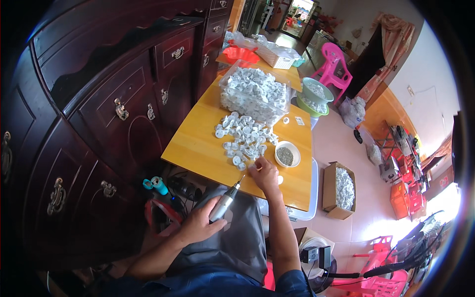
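Note:
My left hand [202, 221] is wrapped round a grey electric screwdriver [225, 204], its thin bit pointing up and away over the table's near edge. At the near end of a loose pile of small white plastic parts [246, 136], my right hand [266, 175] is closed with the fingertips pinched together. What lies between those fingertips is too small to make out. Just right of that hand stands a white bowl [296, 154] holding many small grey metal pieces, likely screws. A small round white piece [280, 179] lies beside my right wrist.
A clear plastic bin [225, 101] heaped with white parts stands on the yellow wooden table [193, 143]. Dark cabinets [114, 99] line the left. A cardboard box [331, 193] of white parts sits on the floor at right, with stacked basins [316, 91] and a pink chair [334, 64] beyond.

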{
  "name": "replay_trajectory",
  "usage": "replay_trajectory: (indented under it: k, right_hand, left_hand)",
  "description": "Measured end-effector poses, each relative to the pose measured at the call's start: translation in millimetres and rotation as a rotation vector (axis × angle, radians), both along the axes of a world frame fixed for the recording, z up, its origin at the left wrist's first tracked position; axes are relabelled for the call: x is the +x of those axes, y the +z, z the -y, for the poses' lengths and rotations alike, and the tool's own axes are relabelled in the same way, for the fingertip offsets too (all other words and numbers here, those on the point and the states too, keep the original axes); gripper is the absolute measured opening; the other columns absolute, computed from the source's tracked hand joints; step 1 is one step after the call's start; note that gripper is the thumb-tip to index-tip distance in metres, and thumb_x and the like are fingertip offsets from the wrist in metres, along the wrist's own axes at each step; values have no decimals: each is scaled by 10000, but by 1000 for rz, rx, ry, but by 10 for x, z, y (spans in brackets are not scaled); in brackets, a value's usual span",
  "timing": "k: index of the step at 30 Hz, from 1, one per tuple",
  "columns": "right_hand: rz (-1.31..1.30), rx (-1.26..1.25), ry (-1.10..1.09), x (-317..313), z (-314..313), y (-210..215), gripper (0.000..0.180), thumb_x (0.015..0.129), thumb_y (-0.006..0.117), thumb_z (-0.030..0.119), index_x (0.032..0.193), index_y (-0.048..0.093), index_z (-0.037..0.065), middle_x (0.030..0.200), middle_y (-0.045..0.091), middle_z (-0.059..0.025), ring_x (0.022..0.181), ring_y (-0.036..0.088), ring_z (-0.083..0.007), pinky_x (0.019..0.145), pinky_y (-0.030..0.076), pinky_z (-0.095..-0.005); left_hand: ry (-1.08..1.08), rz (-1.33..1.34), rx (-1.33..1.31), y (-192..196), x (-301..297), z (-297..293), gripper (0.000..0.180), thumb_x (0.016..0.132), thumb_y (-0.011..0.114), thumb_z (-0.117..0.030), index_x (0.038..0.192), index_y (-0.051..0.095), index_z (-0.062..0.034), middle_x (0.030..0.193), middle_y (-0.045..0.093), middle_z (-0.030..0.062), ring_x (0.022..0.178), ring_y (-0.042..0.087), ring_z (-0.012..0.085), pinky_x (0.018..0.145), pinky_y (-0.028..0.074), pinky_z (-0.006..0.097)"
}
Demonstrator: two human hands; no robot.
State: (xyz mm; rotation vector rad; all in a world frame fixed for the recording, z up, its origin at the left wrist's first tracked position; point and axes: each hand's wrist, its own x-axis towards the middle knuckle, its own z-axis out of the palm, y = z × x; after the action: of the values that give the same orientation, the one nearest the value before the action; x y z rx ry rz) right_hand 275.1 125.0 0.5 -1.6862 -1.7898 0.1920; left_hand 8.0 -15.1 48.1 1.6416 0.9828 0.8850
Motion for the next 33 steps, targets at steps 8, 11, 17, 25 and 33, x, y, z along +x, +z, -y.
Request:
replay_trajectory:
  k: [8, 11, 17, 25, 33]
  right_hand:
    - [-1130, -331, 89, 103, 155, -80, 139, 939, 592, 93, 1068, 544, 76, 871, 655, -48, 777, 652, -157, 698, 545, -288]
    - [-1548, -350, 242, 154, 212, -66, 186, 944, 523, 25, 1121, 534, 80, 962, 657, -84, 790, 647, -169, 718, 548, -290]
    - [-1698, -458, 344, 154, 272, -43, 342, 930, 475, -33, 1258, 509, 55, 1106, 637, -120, 840, 634, -176, 747, 538, -278]
    - [-1376, -457, 220, 4, 283, -76, 294, 955, 536, 21, 1248, 552, 33, 1173, 630, -84, 851, 619, -119, 719, 484, -227]
    - [-1073, -184, 91, -172, 311, -55, 179, 987, 566, 72, 1154, 614, 27, 1110, 668, -64, 871, 620, -91, 753, 491, -227]
  left_hand:
    - [-22, -18, -28, -80, -8, -6, 666, 855, 728, -130, 1437, 431, 0, 1261, 616, 162, 1173, 604, 218, 998, 463, 337]
    - [-27, -8, -30, -79, -9, -3, 668, 855, 726, -127, 1439, 429, 2, 1261, 614, 160, 1177, 600, 217, 1002, 459, 337]
    - [-7, -11, -3, -93, -11, -8, 666, 852, 719, -176, 1430, 437, -5, 1193, 642, 205, 1111, 641, 289, 944, 492, 363]
    - [14, 19, 14, -87, 1, -16, 671, 844, 716, -227, 1420, 445, -15, 1110, 667, 250, 1032, 681, 367, 879, 526, 395]
    - [0, -18, -56, -24, -17, -8, 669, 853, 728, -128, 1441, 431, -9, 1148, 662, 154, 1045, 654, 194, 919, 505, 333]
